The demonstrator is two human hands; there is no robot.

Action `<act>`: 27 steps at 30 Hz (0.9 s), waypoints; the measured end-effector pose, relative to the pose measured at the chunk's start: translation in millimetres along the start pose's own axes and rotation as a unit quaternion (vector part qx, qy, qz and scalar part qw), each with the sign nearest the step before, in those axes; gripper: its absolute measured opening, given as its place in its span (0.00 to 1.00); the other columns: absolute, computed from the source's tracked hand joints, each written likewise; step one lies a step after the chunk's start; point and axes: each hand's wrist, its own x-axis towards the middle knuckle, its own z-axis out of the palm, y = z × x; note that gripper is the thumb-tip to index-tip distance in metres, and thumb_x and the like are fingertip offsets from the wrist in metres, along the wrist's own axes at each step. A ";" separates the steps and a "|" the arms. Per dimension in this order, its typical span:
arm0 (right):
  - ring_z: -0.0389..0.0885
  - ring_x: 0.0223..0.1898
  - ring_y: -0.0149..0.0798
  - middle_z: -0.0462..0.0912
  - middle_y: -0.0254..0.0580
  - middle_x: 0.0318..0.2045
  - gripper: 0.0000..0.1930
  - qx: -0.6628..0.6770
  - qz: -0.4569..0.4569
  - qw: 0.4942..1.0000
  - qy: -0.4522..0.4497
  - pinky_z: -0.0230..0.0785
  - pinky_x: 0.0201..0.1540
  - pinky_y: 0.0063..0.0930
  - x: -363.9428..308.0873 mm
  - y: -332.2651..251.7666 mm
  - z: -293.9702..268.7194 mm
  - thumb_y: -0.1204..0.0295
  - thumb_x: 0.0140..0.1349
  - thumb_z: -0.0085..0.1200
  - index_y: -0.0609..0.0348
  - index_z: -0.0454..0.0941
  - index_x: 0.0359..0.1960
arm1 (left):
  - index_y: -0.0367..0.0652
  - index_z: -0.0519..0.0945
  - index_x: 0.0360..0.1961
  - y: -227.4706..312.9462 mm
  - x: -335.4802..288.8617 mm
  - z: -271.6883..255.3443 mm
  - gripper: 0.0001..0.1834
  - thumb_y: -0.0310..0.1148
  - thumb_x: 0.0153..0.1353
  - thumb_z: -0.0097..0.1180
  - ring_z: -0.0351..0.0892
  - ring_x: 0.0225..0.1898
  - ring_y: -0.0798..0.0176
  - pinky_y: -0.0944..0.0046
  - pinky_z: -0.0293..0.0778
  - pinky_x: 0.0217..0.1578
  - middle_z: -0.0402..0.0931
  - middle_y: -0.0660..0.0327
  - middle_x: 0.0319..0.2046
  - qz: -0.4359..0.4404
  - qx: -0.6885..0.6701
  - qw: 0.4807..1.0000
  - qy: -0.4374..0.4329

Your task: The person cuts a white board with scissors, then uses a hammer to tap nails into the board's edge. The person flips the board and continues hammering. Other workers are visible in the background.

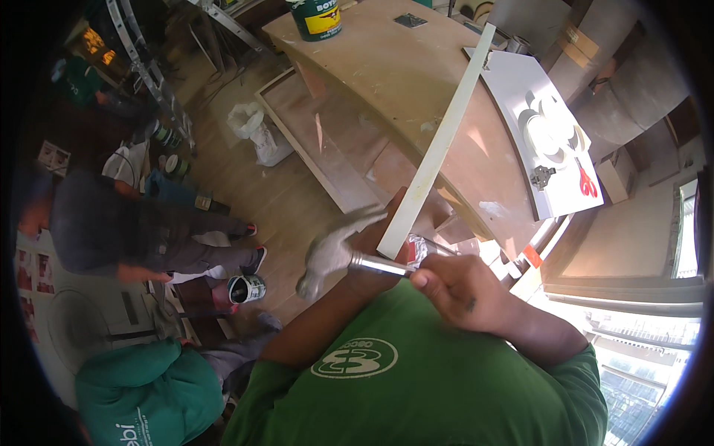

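My right hand (468,293) is closed round the handle of a claw hammer (327,253), held crosswise in front of my chest. The hammer's metal head points to the left and passes in front of my left hand (375,241). That left hand is at the near end of a long, pale strip (444,137) and appears to grip it; the hammer and strip hide most of its fingers. From there the strip slants up and away to the right, over the brown workbench (372,70). Beyond the hammer handle is a shiny, partly red item (420,250), mostly covered.
A white board (513,82) on the right carries white rolls (547,137) and red scissors (587,182). A green can (316,21) stands on the bench's far end. Two co-workers (141,223) (149,379) are at the left, near a bucket (247,288) and a ladder (152,70).
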 end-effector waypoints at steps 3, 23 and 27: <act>0.75 0.20 0.56 0.73 0.51 0.17 0.20 -0.012 0.034 0.999 0.036 0.67 0.27 0.45 7.1 4.5 -7.1 0.61 0.76 0.51 0.62 0.74 0.27 | 0.29 0.74 0.60 -14.8 -20.7 3.1 0.21 0.27 0.68 0.60 0.79 0.43 0.70 0.67 0.77 0.44 0.81 0.58 0.46 0.015 0.139 0.986 0.092; 0.81 0.26 0.53 0.79 0.53 0.21 0.30 -0.217 0.131 0.952 0.173 0.72 0.36 0.44 104.0 70.2 -126.6 0.48 0.77 0.43 0.65 0.80 0.31 | 0.30 0.82 0.46 -15.5 -23.9 0.3 0.11 0.19 0.62 0.57 0.82 0.36 0.70 0.67 0.77 0.37 0.84 0.59 0.36 -0.059 0.210 0.965 0.144; 0.82 0.30 0.55 0.81 0.56 0.25 0.32 -0.236 0.164 0.929 0.235 0.73 0.40 0.45 136.7 96.2 -170.4 0.45 0.77 0.42 0.66 0.82 0.35 | 0.30 0.82 0.46 -19.2 -22.2 0.8 0.11 0.20 0.62 0.57 0.82 0.36 0.70 0.67 0.77 0.37 0.84 0.60 0.35 -0.037 0.208 0.966 0.149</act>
